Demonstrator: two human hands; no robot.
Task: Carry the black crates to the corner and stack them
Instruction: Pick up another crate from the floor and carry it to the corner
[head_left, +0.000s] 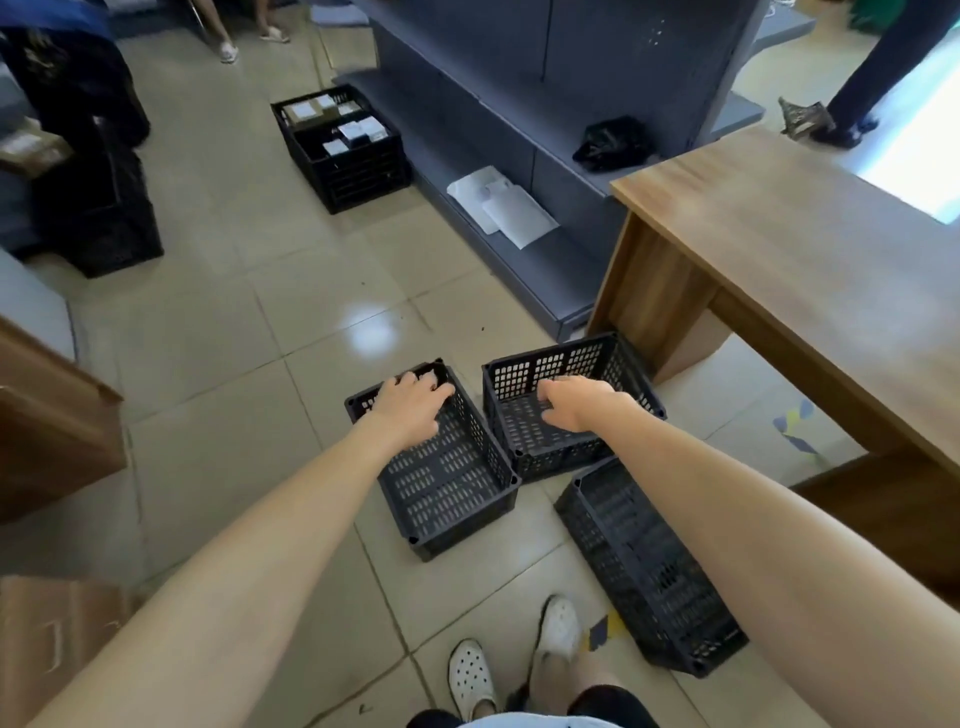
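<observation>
Left grip (410, 410) clenched over far rim of left crate (447, 478). Right grip (576, 408) reaching into right crate (566, 400), fingers near its left wall; can't tell if clamped. Both crates on floor (234, 338), just beside each other. Third crate (649, 571) below right grip, near table (789, 249).

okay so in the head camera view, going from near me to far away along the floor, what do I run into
White shoes → empty crate under the left hand → empty crate under the right hand → filled crate by the grey shelving. I left out the overturned crate at your right; its depth overlaps the others.
</observation>
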